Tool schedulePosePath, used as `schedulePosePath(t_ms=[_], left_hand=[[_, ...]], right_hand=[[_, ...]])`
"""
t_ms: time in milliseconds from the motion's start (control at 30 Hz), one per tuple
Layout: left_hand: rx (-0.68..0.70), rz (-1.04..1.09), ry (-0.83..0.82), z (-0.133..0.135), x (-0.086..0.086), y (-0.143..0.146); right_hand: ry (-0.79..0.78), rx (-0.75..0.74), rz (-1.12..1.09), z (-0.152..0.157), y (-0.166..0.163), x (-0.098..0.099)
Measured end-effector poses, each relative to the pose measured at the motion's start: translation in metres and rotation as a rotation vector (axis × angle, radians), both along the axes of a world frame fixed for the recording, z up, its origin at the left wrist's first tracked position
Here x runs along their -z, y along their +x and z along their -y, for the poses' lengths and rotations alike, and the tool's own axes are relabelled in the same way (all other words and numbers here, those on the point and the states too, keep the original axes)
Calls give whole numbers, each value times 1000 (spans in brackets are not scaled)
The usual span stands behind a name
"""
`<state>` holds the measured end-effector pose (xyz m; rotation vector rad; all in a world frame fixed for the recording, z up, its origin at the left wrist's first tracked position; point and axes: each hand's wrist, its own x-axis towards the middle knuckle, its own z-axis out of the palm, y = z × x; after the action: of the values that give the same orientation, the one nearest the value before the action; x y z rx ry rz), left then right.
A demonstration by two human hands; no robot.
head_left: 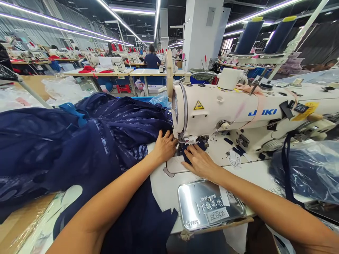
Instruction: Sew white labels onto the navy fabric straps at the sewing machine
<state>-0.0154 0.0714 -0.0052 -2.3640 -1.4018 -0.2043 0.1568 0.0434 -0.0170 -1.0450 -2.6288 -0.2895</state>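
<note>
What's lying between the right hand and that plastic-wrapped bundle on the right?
In the head view, small navy scraps and a white printed label lie there, between the right hand and the plastic-wrapped bundle.

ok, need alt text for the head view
A person's left hand and right hand rest on navy fabric near the needle end of a white sewing machine. The fabric heaps up at left; a flat metal tin lies in front, with more worktables behind.
</note>
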Motion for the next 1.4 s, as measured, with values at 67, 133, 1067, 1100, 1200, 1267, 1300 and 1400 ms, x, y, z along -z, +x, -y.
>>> schedulePosePath(t_ms=[67,133,1067,1100,1200,1267,1300,1400], left_hand=[[-17,-5,-8,-1,0,1],[-31,-9,-14,-1,0,1],[149,112,-46,3,1,-7],[152,112,-40,3,1,-7],[157,107,-31,2,1,-7],[157,106,-25,2,1,-8],[156,106,-23,2,1,-7],[137,95,-29,2,0,-6]], right_hand=[[-12,14,11,0,-1,-1],[-16,28,20,0,-2,-2],[-418,-149,-239,-104,15,0],[-427,-155,-248,-107,14,0],[-451,-164,-268,-109,14,0],[-459,-155,-274,-106,16,0],[-461,-147,-275,-104,18,0],[-456,-121,-285,-94,22,-3]])
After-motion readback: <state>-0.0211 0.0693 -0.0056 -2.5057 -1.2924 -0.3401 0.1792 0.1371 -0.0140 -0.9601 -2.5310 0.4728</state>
